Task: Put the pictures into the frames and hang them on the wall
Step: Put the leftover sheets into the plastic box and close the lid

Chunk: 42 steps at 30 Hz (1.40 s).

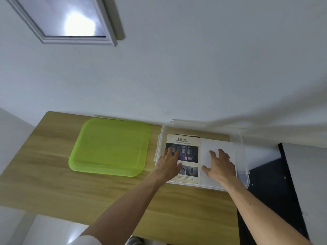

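A clear plastic box stands on the wooden table against the wall. Inside it lies a printed picture headed SAFETY with car photos, and beside it on the right a plain white sheet. My left hand lies flat on the printed picture with its fingers spread. Resting on the white sheet, my right hand also has its fingers spread. A dark edge of something shows under the picture's top. A grey picture frame hangs on the wall at the upper left.
The box's green lid lies flat on the table left of the box. A black piece of furniture stands to the right of the table. White wall fills the space above the table.
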{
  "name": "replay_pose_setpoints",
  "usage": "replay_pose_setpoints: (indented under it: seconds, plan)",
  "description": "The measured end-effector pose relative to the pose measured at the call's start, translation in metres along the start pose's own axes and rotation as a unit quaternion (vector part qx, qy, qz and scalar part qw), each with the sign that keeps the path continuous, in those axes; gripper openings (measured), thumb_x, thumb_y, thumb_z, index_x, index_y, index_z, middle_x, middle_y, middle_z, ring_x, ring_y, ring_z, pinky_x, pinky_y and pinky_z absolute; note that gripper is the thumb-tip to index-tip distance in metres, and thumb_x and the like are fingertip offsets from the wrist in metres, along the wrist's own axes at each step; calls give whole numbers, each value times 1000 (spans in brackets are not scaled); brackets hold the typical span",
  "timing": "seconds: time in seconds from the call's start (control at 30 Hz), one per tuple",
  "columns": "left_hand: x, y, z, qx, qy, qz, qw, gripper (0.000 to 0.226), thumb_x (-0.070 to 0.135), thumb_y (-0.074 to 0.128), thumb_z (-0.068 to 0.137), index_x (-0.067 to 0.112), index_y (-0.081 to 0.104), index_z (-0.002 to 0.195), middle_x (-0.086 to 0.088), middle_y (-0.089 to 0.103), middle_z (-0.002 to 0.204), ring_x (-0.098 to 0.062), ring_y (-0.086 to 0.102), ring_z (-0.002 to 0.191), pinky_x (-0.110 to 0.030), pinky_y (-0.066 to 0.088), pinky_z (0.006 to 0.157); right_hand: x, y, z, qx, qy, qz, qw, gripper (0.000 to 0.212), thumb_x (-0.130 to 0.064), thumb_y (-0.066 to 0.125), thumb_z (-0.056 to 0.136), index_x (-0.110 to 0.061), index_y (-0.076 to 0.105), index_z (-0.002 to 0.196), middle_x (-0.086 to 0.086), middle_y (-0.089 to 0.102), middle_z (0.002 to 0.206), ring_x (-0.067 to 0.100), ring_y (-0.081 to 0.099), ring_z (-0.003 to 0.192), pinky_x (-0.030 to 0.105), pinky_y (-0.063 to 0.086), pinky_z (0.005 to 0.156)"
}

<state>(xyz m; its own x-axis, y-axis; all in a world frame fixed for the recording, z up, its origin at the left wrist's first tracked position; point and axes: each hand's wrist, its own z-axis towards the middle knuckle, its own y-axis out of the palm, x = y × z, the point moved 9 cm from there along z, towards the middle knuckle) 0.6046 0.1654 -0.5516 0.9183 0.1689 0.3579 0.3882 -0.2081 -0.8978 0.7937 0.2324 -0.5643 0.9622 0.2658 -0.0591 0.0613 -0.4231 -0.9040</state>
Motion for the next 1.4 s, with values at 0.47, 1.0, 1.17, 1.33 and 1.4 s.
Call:
replay_pose_setpoints:
  seconds: [0.47,1.0,1.17,1.33,1.4]
  plan:
    - [-191,-125,-41,163,-113,-68,978,54,37,55,94,13,44,142,-10,46,139,-29,45,126,-43,44,96,-229,-85,-11,185,-199,116,955,53,-42,65,89,-14,57,133,7,54,134,28,53,123,40,51,88]
    - [-410,-100,-112,12,-375,-159,913,97,54,68,82,6,18,150,-20,19,155,-39,18,143,-53,31,110,-298,31,25,-68,87,230,967,89,-49,61,91,-8,14,155,19,27,155,37,35,140,45,38,109]
    - [-422,-102,-113,40,-400,-207,892,77,35,72,85,2,31,142,-20,32,147,-39,30,136,-50,39,103,-288,39,32,-59,146,342,926,60,-27,70,83,-7,47,135,14,57,130,31,61,106,41,56,90]
    - [-449,-101,-123,23,-464,-265,845,74,40,81,73,5,48,129,-21,44,136,-40,40,126,-49,45,97,-284,50,36,-110,153,383,904,49,-12,80,80,-1,63,125,15,67,124,32,66,107,38,57,89]
    - [-458,-99,-128,6,-465,-289,837,74,47,81,69,5,54,123,-20,53,128,-40,51,116,-47,51,91,-281,47,35,-120,144,388,903,55,-13,82,79,-1,61,128,14,66,126,32,64,113,36,53,92]
